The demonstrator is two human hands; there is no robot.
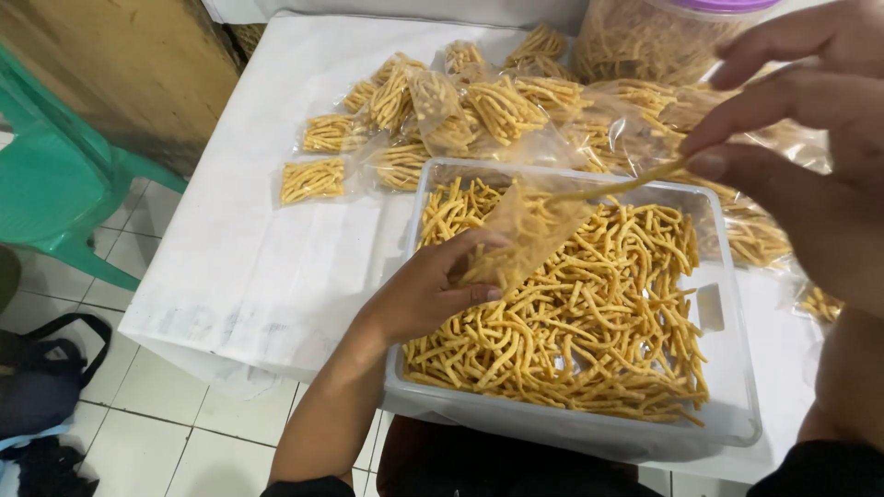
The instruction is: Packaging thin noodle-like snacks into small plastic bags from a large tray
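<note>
Plastic bag (529,230) | over tub (737,368) | left hand (428,290) grasps bottom | right hand (810,120) pinches top

The picture's edges cut off the right hand (810,129) and the lidded jar (663,37).

The tub (737,387) is set at the near edge of the table (267,258), overhanging toward six o'clock; the loose snack sticks (589,322) are heaped inside it; the left hand (428,294) is placed in the tub at its nine o'clock side, with the small bag (529,235) held just at its two o'clock; the right hand (810,138) is raised above the tub's two o'clock corner. The filled packets (442,110) are spread behind the tub, from ten to one o'clock; the jar (654,37) is stood behind them at twelve; the chair (55,184) is found off the table at nine o'clock, and the dark bag (41,387) is laid on the floor at eight.
</note>
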